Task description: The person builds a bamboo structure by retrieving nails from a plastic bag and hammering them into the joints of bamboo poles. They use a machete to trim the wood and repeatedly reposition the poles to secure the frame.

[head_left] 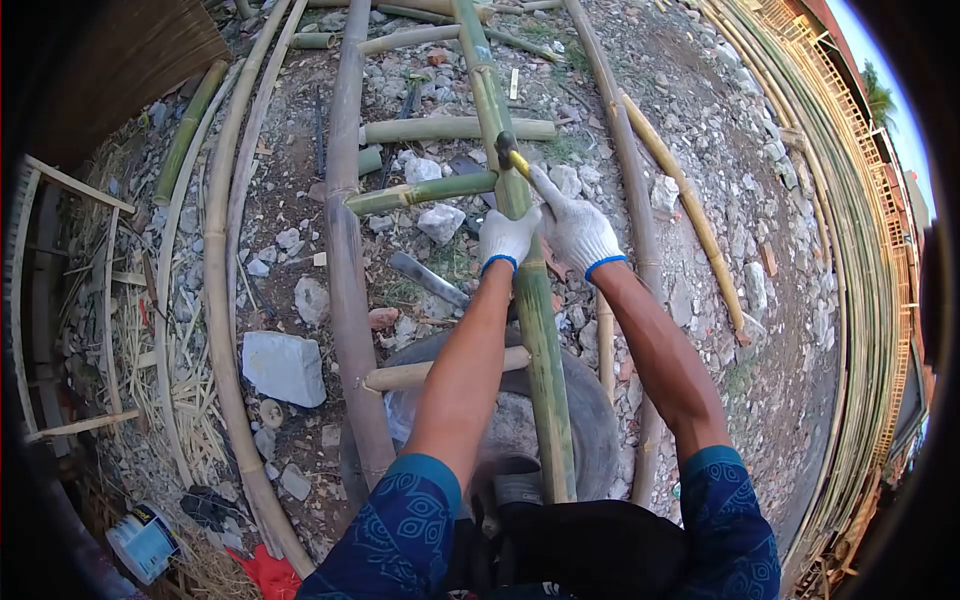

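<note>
A green bamboo pole [538, 345] runs lengthwise below me, with a short green bamboo rung [425, 192] meeting its left side. My left hand [507, 238], in a white glove with a blue cuff, is wrapped against the pole below that joint. My right hand [578, 228], gloved the same way, is closed round the handle of a hammer [513, 158], its index finger stretched along the handle. The dark hammer head is at the pole, close to the rung's end. A paler rung [445, 370] and a thicker one [460, 129] join the pole to a brown pole [350, 260].
A flat metal blade [430, 279] lies on rubble left of my left hand. Around it are a white block [284, 368], a round dark rim [600, 430], a bucket [143, 543] at lower left, another pole [632, 190] and stacked bamboo [870, 250] at right.
</note>
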Tool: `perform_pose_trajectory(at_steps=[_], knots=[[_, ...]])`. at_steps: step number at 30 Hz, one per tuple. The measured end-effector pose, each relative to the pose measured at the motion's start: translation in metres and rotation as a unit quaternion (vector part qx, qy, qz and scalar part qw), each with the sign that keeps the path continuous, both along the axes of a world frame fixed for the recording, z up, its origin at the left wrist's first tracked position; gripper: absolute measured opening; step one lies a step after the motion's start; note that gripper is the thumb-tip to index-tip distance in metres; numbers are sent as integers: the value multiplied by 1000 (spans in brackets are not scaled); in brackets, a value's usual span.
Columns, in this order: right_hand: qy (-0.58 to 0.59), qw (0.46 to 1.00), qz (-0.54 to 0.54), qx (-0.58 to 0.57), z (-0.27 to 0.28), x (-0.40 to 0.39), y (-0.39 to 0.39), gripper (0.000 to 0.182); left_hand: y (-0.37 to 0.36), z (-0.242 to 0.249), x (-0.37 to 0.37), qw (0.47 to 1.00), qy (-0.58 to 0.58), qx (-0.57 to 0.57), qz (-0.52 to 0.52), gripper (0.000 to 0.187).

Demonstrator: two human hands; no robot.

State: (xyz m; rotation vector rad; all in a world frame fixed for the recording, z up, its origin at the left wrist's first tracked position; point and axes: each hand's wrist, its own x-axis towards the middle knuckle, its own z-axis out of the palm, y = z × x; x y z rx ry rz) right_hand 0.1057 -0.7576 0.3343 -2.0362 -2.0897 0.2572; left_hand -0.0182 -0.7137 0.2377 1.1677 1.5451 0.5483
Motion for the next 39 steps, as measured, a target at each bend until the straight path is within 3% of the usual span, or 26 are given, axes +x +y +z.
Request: perform_pose_trajectory(at_steps=[3, 6, 7, 9, 10, 11, 13, 14, 16, 17, 18, 19, 21, 31, 39], knots=[[48, 998, -42, 22, 1, 4, -1, 61, -1, -15, -7, 998, 20, 11, -52, 77], [84, 983, -71, 148, -37, 11, -39, 62, -2, -7, -19, 993, 61, 44, -95, 82], [175, 973, -151, -12, -3, -2, -57, 61, -7, 6, -26, 988, 86, 58, -116, 83], [221, 959, -175, 11, -11, -1, -87, 58, -24, 39, -60, 963, 136, 170, -159, 78], [214, 962, -157, 66, -21, 2, -102, 54, -31, 55, -82, 959, 95, 190, -188, 70], [233, 954, -191, 15, -3, -7, -115, 51, -46, 69, -106, 953, 52, 205, -219, 62], [189, 963, -182, 69, -20, -5, -137, 50, -81, 112, -149, 951, 14, 130, -281, 45], [220, 956, -192, 39, -17, -7, -145, 49, -102, 134, -165, 952, 9, 45, -303, 42], [229, 953, -194, 40, -17, -10, -160, 48, -141, 138, -194, 921, 41, -27, -386, 37], [226, 954, -195, 38, -16, -12, -164, 47, -163, 142, -200, 905, 106, 30, -411, 34], [233, 953, -190, 32, -18, -14, -166, 46, -191, 101, -216, 890, 98, 151, -419, 31], [240, 952, -187, 25, -20, -17, -170, 45, -206, 92, -220, 894, 137, 74, -420, 27], [259, 950, -175, 14, -17, -19, -170, 45, -236, 46, -228, 883, 257, 112, -376, 26], [288, 950, -120, -13, -24, -30, -193, 46, -292, -11, -203, 889, 361, 160, -231, 18], [309, 944, -114, 2, -34, -33, -195, 46, -278, -33, -207, 867, 354, 204, -286, 14]])
